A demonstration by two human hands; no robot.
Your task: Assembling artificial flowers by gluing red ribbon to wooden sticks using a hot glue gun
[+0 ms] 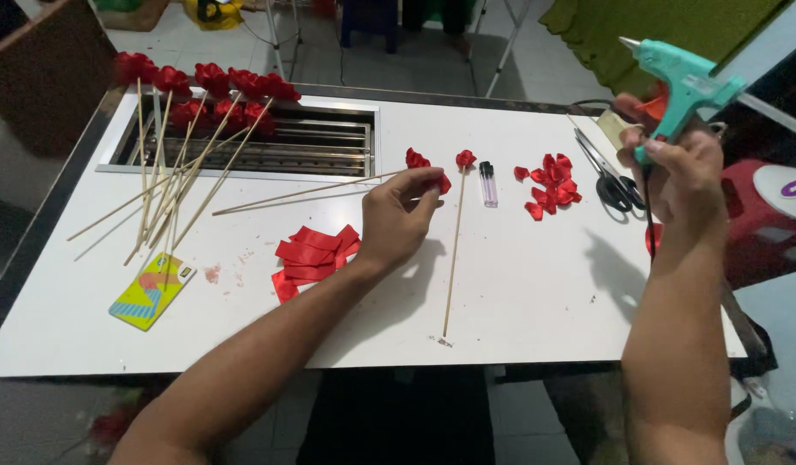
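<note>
My left hand (400,215) pinches a small red ribbon flower (418,160) on the end of a thin wooden skewer (303,193) that lies across the white table (519,293). My right hand (687,176) is raised over the table's right edge, gripping a teal glue gun (682,82) with its nozzle pointing up and left. Just right of my left hand lies another skewer (452,258) with a red bud (465,158) on its tip.
A stack of red ribbon strips (312,257) lies below my left hand. Finished red roses on skewers (195,86) rest over a metal grill recess (286,142). A lighter (488,183), red petals (549,182), black scissors (612,181) and a colourful card (151,291) are also on the table.
</note>
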